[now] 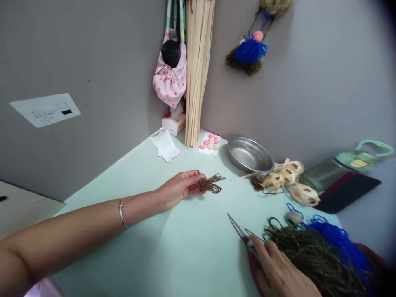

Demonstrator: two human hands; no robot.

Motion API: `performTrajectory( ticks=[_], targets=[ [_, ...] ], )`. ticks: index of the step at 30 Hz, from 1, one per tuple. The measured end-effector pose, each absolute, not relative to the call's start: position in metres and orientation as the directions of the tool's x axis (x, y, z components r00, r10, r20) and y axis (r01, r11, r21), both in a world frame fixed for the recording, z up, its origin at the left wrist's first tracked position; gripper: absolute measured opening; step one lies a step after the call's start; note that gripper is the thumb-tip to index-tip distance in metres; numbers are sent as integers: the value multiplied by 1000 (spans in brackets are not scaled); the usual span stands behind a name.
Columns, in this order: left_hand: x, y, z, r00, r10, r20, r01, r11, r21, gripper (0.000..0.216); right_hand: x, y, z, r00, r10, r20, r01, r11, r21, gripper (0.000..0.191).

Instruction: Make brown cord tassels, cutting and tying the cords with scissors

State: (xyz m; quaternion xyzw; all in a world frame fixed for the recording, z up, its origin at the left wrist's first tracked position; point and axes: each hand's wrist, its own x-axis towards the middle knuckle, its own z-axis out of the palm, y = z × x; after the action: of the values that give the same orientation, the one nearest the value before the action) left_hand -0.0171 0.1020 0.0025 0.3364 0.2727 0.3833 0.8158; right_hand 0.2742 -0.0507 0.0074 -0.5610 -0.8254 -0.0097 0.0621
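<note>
My left hand [185, 185] pinches a small looped bundle of brown yarn [213, 184] just above the table; its loops and loose ends point right. At the lower right, my right hand [280, 268] is on a pair of scissors [238, 227], with the fingers closed over the handles. A red part of the handles shows below the hand, and the blades point up and left toward the bundle. Right beside this hand lies a tangled heap of dark olive yarn [309, 251], with blue yarn [335, 235] behind it.
Behind my hands stand a metal bowl [250, 154], woven strip balls [287, 175], a green-lidded bottle [328, 171] and a dark tablet-like slab [346, 192]. Pink and cream beads [210, 142], paper [165, 145], a tissue pack [173, 123] and upright wooden strips [198, 74] are at the corner.
</note>
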Motion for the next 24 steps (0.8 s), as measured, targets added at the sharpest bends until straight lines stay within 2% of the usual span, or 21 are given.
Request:
performTrajectory(
  ticks=[3, 5, 7, 9, 12, 14, 16, 18, 22, 24],
  targets=[
    [-19, 96, 7, 563, 804, -193, -454, 496, 740, 19, 266, -41, 17, -194, 968, 160, 921, 236, -309, 44],
    [-19, 90, 11, 549, 812, -198, -450, 487, 748, 18, 261, -35, 27, -48, 988, 149, 845, 120, -521, 50],
    [-18, 83, 15, 518, 828, -214, -435, 470, 768, 18, 255, -29, 37, 61, 996, 64, 686, 5, -728, 61],
    [-16, 76, 18, 483, 846, -226, -407, 445, 797, 20, 248, -23, 45, 124, 989, -86, 485, -136, -864, 66],
    [-15, 69, 19, 459, 857, -234, -356, 419, 835, 24, 244, -14, 49, 165, 944, -286, 187, -315, -931, 55],
    [-15, 67, 17, 471, 849, -239, -338, 424, 840, 26, 248, -9, 48, 195, 922, -334, 12, -343, -939, 48],
    [-15, 68, 13, 484, 839, -248, -331, 438, 836, 27, 257, -4, 44, 218, 917, -335, -96, -322, -942, 50],
    [-15, 68, 10, 488, 835, -254, -335, 448, 829, 28, 265, 0, 41, 202, 928, -313, -132, -291, -948, 54],
    [-11, 66, 10, 469, 847, -251, -362, 443, 820, 32, 251, 7, 31, 130, 975, -180, -106, -167, -980, 64],
    [-8, 63, 12, 439, 864, -246, -364, 422, 831, 34, 227, 9, 25, 169, 969, -179, -94, -165, -982, 65]
  ],
)
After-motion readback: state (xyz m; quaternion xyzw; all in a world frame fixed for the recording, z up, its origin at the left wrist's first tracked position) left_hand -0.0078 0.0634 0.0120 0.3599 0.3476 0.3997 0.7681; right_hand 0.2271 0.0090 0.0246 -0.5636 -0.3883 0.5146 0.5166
